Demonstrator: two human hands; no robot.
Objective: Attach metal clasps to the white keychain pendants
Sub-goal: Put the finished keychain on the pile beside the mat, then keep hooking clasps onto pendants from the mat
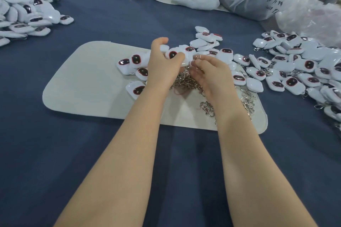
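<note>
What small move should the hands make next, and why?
Probably move the metal clasp pinched in the right hand a little leftward to the white pendant that the left hand grips, and hook it on. The two are close but appear not yet joined, and I see no clasp on that pendant.

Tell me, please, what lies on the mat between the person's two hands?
In the head view, a heap of metal clasps lies between the left hand and right hand.
</note>
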